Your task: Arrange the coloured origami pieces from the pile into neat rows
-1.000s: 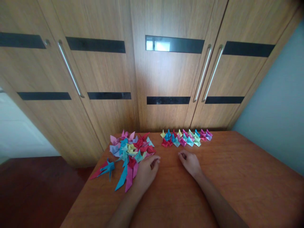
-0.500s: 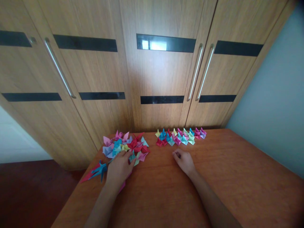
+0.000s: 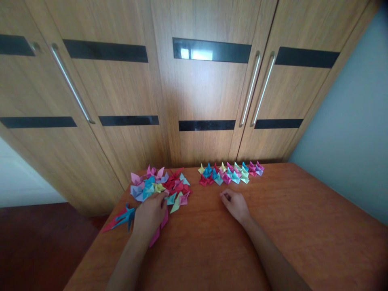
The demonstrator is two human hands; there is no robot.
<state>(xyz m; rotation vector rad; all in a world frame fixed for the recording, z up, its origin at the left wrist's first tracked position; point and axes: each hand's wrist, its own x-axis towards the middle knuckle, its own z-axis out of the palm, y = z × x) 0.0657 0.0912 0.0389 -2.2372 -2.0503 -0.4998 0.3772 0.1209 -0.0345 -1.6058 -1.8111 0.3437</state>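
Folded paper cranes (image 3: 174, 184) in pink, red, blue, yellow and green lie in a loose heap on the left of the table. My left hand (image 3: 150, 212) is at the heap's near edge, fingers curled and drawn together beside a teal folded piece (image 3: 171, 199). Its fingertips are partly hidden, so what they pinch cannot be made out. Under and beside that hand lies a magenta folded paper (image 3: 155, 237). My right hand (image 3: 235, 205) rests closed on the table, with nothing seen in it, just in front of neat rows of folded paper pieces (image 3: 226, 177).
A blue folded paper (image 3: 125, 217) and a red one (image 3: 111, 225) lie at the left edge of the wooden table (image 3: 200, 250). Behind the table stands a wardrobe (image 3: 206, 93) with metal handles. A pale wall (image 3: 342, 141) is on the right.
My left hand has shifted slightly left, off the teal and green pieces, and its fingers have drawn closer together. More of the magenta paper shows. My right hand stays in place.
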